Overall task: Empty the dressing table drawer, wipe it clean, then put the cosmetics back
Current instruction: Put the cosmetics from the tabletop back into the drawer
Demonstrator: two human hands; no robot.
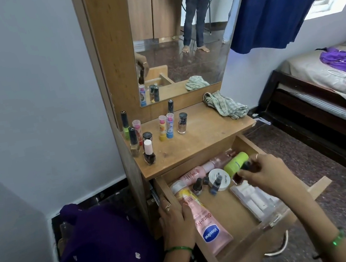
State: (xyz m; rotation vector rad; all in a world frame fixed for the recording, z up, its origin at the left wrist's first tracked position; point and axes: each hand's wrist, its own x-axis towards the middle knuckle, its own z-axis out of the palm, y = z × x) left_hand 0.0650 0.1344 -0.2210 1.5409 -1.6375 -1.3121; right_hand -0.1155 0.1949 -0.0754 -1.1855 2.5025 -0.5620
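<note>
Head view puts the open drawer (232,209) in the middle of things, so read everything off it. Left of the drawer, your left hand (176,223) grips its side wall, thumb inside against the pink lotion tube (204,221), most likely to steady the drawer while the other hand works. Above the drawer, on the table top (203,139), nail polish bottles (149,152) and lip balm sticks (165,127) stand upright in a cluster, probably parked there so the drawer can be cleared. To the right of them and above the drawer's back corner, the checked cloth (224,104) lies crumpled, handy for the wiping. Inside the drawer, toward the back, lie pink bottles (201,170), a white round jar (219,179) and a green container (236,164); a clear case (255,201) sits along the right wall. Over the drawer's right rear, your right hand (262,173) pinches a small dark bottle (244,168), fingers curled round it. Emptying looks about half done.
</note>
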